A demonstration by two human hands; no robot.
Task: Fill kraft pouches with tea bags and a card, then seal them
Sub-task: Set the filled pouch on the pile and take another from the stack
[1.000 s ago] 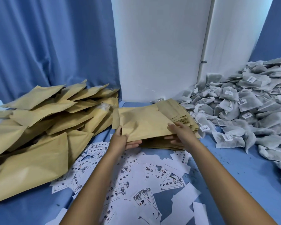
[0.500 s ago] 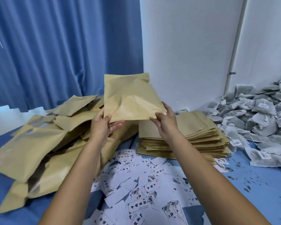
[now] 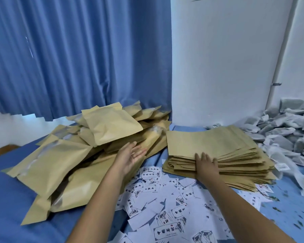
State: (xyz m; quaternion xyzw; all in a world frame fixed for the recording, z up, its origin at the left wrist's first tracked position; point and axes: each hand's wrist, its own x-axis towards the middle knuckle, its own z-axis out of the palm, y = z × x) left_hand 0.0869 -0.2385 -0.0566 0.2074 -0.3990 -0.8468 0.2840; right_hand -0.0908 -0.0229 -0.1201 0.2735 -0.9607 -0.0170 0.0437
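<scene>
- Many cards (image 3: 167, 223) lie scattered nearest, on the blue cloth (image 3: 7, 199).
- Left hand (image 3: 130, 155) is palm-up, fingers spread and holding nothing, just below a filled pouch (image 3: 112, 125).
- Right hand (image 3: 206, 165) presses straight fingers on the front edge of the flat pouch stack (image 3: 212, 142).
- Filled pouches pile (image 3: 56, 163) sits left.
- Tea bags (image 3: 288, 130) heap far right, by the wall (image 3: 226, 67).
- Curtain (image 3: 77, 50) hangs behind.

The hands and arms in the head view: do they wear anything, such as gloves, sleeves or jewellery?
Nothing is worn. The left hand and the right hand are bare, without gloves, and no rings show on the fingers. Both forearms are uncovered down to the picture's lower edge: no sleeves, watch or bracelet in view.
</scene>
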